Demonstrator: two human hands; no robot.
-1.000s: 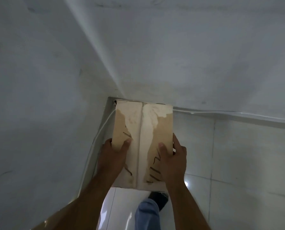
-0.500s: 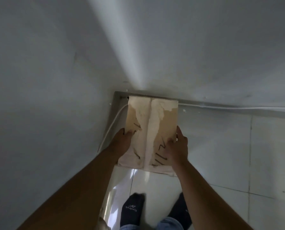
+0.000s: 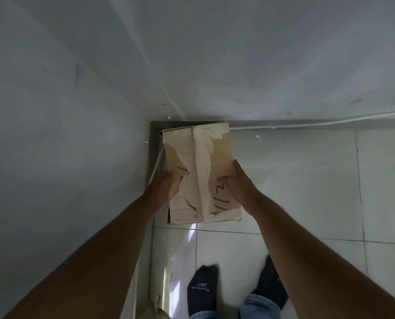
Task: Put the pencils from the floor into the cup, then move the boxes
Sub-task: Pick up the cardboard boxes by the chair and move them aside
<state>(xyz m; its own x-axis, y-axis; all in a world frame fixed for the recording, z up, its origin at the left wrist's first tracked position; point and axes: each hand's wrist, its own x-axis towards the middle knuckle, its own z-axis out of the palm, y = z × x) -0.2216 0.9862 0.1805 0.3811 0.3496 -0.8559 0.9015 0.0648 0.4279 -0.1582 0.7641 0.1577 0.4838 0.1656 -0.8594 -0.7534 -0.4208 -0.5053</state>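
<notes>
Partly behind both hands [image 3: 236, 187], box [image 3: 201, 162] in dim corner

— Item: person, seen from own head. What is listed for the arms?
— Left hand [image 3: 166, 185] and right hand [image 3: 236, 186], both bare; forearms bare, no sleeves in view, no watch or rings visible.
— Legs and feet?
— Blue denim trouser cuffs [image 3: 259, 306]. Dark navy socks [image 3: 202, 288], the left one marked with a pale Reebok logo and lettering. No shoes.
</notes>
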